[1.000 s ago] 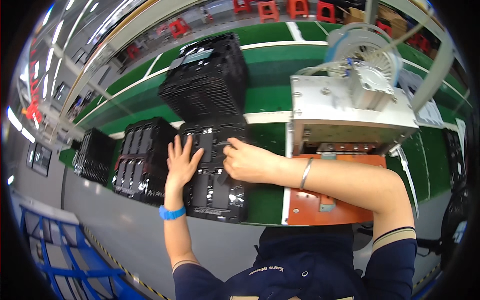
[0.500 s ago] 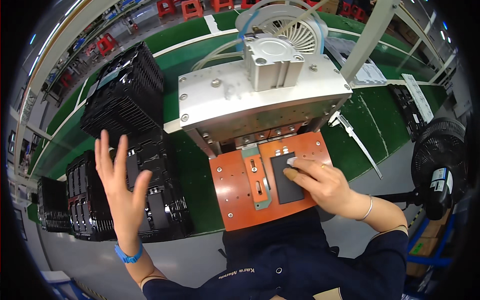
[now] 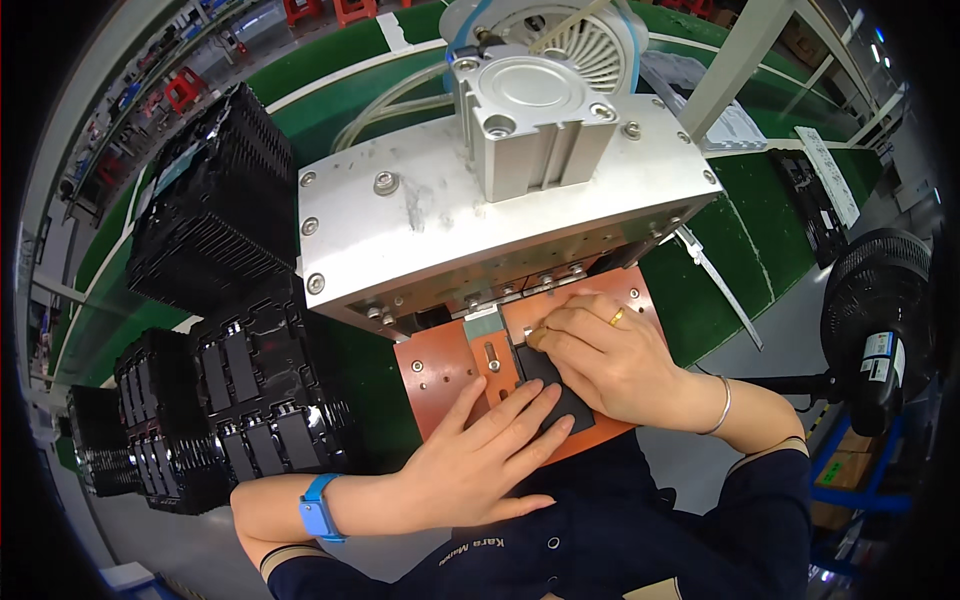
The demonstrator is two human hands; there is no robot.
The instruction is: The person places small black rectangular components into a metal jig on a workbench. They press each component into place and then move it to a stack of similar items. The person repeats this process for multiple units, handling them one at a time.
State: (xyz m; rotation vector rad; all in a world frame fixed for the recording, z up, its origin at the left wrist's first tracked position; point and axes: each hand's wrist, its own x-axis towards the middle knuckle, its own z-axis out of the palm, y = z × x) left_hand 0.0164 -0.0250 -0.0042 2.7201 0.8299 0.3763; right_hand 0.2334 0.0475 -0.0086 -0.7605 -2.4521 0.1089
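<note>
A flat black rectangular piece [image 3: 578,412] lies on the orange base plate [image 3: 432,388], in front of the silver metal press [image 3: 420,190]. My left hand [image 3: 490,455] rests with outstretched fingers on the piece's left side and lower part. At its upper end, the fingers of my right hand [image 3: 615,365] are pinched together near small metal tabs [image 3: 522,336]; whatever they hold is hidden. Left of the piece, a green and orange guide block [image 3: 488,348] is fastened to the plate, partly covered by my left fingers.
Stacked black trays [image 3: 215,210] stand at the left, and nearer trays [image 3: 265,445] hold flat dark pieces. A caliper [image 3: 718,278] lies on the green tabletop [image 3: 745,235] right of the press. Beyond it is a black fan [image 3: 878,300]; a white fan [image 3: 590,60] sits behind the press.
My left hand has come down from above the trays onto the black piece. My right hand has shifted up and left to the piece's upper end. The view has moved closer to the press.
</note>
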